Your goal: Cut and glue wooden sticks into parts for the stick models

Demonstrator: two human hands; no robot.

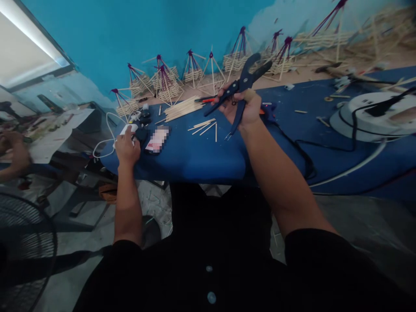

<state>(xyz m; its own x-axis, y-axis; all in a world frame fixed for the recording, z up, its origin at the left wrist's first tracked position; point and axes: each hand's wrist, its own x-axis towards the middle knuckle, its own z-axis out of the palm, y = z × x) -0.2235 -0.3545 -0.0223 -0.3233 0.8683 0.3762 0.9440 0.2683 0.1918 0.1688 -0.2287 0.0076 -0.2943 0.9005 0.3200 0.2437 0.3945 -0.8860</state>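
No legible lettering, numbers or signs, phone screen (157, 139) pixelated and unreadable

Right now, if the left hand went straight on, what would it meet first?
The left hand would likely meet the white object at its fingers first, though depth and contact are unclear.

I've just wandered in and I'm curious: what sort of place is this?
Probably a small craft workshop: purple-topped stick models stand along the blue wall, loose sticks lie on the blue table, and a plier-like tool is held above it.
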